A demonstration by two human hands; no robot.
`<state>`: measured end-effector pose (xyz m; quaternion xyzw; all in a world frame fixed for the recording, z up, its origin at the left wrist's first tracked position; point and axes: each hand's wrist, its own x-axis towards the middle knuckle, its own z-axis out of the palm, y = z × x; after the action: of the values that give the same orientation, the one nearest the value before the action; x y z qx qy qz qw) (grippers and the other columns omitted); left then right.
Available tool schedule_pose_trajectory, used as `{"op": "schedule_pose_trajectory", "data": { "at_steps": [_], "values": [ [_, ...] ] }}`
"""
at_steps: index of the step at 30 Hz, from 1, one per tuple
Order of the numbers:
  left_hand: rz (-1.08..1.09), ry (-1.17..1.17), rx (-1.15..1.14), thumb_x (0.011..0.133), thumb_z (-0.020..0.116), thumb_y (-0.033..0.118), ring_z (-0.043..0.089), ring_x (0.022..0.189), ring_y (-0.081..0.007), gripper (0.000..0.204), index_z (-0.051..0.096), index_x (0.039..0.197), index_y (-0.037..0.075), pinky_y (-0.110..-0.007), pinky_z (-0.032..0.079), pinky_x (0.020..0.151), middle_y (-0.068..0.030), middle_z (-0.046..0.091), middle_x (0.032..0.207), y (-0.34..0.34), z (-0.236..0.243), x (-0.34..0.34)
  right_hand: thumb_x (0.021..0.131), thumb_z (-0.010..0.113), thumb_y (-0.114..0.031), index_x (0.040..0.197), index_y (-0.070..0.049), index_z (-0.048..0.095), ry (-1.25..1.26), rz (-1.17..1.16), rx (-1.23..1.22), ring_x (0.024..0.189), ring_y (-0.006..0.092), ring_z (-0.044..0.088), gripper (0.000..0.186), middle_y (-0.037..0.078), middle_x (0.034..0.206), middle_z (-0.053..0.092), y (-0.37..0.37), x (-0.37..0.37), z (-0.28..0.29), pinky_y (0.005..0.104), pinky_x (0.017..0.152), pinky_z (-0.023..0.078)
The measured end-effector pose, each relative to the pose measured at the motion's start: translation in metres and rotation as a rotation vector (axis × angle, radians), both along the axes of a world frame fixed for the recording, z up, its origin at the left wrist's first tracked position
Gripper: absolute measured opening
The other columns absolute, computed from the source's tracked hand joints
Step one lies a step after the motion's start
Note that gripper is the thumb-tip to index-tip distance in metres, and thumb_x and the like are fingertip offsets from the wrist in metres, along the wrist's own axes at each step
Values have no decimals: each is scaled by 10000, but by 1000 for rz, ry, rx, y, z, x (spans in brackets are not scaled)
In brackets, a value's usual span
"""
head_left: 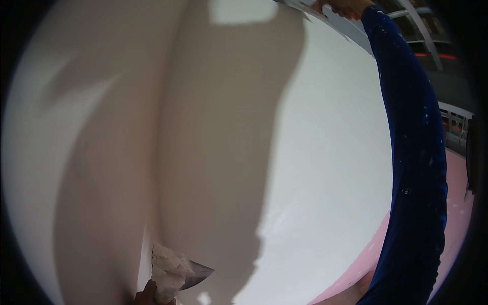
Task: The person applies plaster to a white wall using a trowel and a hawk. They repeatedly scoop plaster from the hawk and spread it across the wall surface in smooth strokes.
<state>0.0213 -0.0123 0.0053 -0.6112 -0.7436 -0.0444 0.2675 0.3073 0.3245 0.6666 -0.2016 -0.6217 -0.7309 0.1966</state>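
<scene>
My left hand [146, 294] is at the bottom, closed on a pointed metal trowel [201, 272] loaded with a lumpy mound of beige paste [169, 264]; much of the hand is below the frame edge. The trowel is in front of a white wall [213, 127] near a vertical inside corner. My right arm, in a paint-spotted dark blue sleeve [409, 152], reaches up along the right side. My right hand [341, 9] is at the top, fingers curled beside a long pale grey edge [345, 28]; what it grips is too small and cut off to make out.
Shadows fall across the white walls, with sunlit patches between. A pink surface with pale spots [457, 198] is at the lower right. Beyond my arm are white railings [455, 122], pale frame bars [427, 40] and a dark area with red strips at the upper right.
</scene>
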Motion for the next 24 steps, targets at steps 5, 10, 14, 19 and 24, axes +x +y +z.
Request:
{"op": "schedule_pose_trajectory", "data": {
  "at_steps": [5, 10, 14, 19, 24],
  "values": [
    [44, 721, 90, 1014, 485, 130, 637, 683, -179, 178, 606, 1130, 71, -327, 513, 566, -64, 653, 941, -6, -6, -2, 1040, 539, -313, 1154, -96, 721, 555, 652, -672, 847, 204, 653, 305, 67, 1103, 702, -62, -1, -46, 343, 733, 533],
    [77, -35, -111, 1024, 470, 113, 636, 774, -142, 218, 596, 1191, 55, -297, 526, 623, -47, 646, 990, -1, -27, 60, 1039, 559, -403, 1118, -64, 688, 819, 1094, -1100, 658, 132, 587, 371, 26, 854, 630, 7, 96, -75, 279, 553, 486],
    [93, 995, -82, 1044, 449, 117, 635, 919, -168, 250, 576, 1244, 35, -305, 550, 777, -71, 633, 1083, 20, -25, 15, 1006, 645, -426, 1092, -67, 654, 720, 1393, -1050, 592, 87, 573, 369, -7, 760, 602, 68, 63, -102, 206, 487, 477],
    [34, -633, -148, 1035, 489, 195, 642, 949, -235, 285, 567, 1271, 55, -349, 553, 808, -114, 630, 1122, 9, -22, 23, 1052, 564, -274, 1162, -36, 632, 630, 1636, -1569, 630, 147, 576, 271, 43, 843, 616, 29, 0, -114, 254, 562, 507],
    [-27, -863, -67, 1020, 530, 278, 647, 969, -314, 340, 557, 1291, 75, -406, 553, 826, -159, 627, 1147, -13, 53, 54, 1049, 558, -343, 1065, -46, 572, 724, 1644, -1694, 624, 134, 564, 298, 37, 825, 601, 30, -63, -111, 281, 554, 517]
  ]
}}
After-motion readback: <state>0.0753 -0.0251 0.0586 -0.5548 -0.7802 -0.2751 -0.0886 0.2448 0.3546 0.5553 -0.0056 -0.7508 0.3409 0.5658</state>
